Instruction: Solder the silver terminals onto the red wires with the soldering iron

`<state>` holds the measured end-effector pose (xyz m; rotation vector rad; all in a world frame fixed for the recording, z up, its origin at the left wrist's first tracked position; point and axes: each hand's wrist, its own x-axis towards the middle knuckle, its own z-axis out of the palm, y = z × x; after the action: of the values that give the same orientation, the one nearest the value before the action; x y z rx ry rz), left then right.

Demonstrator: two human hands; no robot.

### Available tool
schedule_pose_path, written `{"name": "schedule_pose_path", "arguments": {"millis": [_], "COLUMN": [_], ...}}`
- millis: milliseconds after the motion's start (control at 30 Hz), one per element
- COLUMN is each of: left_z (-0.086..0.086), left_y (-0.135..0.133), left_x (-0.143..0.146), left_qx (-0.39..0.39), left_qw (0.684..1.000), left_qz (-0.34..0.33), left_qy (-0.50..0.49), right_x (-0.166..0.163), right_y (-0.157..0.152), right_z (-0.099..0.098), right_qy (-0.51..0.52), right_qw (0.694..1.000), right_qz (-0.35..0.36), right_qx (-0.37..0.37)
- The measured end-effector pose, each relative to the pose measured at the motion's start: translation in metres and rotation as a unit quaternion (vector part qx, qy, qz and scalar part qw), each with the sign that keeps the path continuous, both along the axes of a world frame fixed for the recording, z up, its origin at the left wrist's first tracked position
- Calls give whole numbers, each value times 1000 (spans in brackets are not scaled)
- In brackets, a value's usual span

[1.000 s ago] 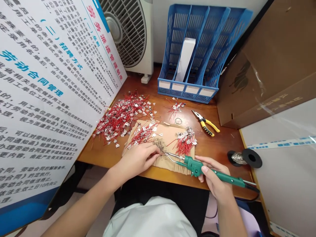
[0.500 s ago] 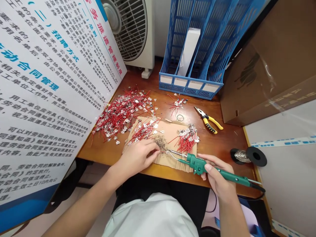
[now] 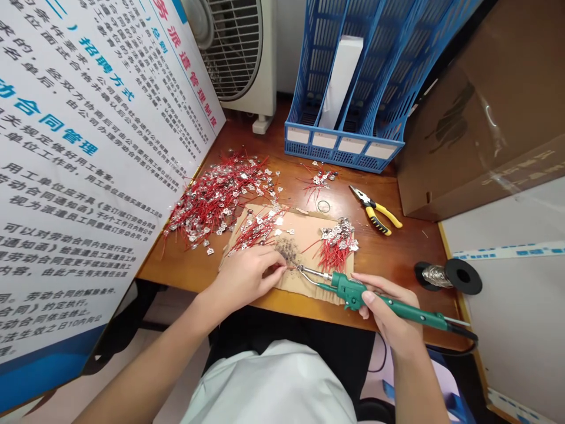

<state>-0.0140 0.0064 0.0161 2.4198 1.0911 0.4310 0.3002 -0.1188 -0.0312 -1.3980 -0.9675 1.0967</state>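
Observation:
My right hand (image 3: 392, 315) is closed around a green soldering iron (image 3: 351, 290), whose tip points left over a scorched patch of the cardboard (image 3: 304, 292). A thin tube beside the tip bends in toward the same spot. My left hand (image 3: 251, 271) pinches a thin red wire (image 3: 291, 268), its end meeting the iron's tip; the small metal piece there is hard to make out. Just behind my left hand lies a bunch of red wires with metal tabs (image 3: 256, 229). Another bunch of tabbed red wires (image 3: 335, 247) rests on the cardboard's right side.
A large heap of red wires (image 3: 212, 200) lies at the left, a small group (image 3: 320, 178) at the back. Pliers (image 3: 377, 211) and a solder spool (image 3: 448, 275) are on the right. A blue file rack (image 3: 344, 144), a fan (image 3: 233, 53) and a brown box (image 3: 481, 118) stand behind.
The view has shifted slightly. Both hands keep nearly the same position, with the iron's tip still at the end of the wire.

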Motion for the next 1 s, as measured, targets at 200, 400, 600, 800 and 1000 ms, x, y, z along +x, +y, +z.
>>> {"name": "schedule_pose_path", "arguments": {"millis": [200, 400, 600, 800, 1000], "left_z": [-3, -4, -5, -5, -6], "left_y": [0, 0, 0, 0, 0], "left_x": [1, 2, 2, 2, 3], "left_qx": [10, 13, 8, 0, 8], "left_qw": [1000, 1000, 1000, 1000, 1000], "left_qz": [3, -2, 1, 4, 5], "left_qy": [0, -14, -22, -22, -23], "right_x": [1, 6, 7, -2, -10], "right_y": [0, 0, 2, 3, 4], "right_z": [-1, -3, -1, 10, 17], "right_qy": [-26, -63, -94, -107, -51], "right_qw": [1000, 997, 994, 994, 998], "right_qz": [13, 46, 44, 20, -16], "right_qx": [11, 25, 45, 20, -21]}}
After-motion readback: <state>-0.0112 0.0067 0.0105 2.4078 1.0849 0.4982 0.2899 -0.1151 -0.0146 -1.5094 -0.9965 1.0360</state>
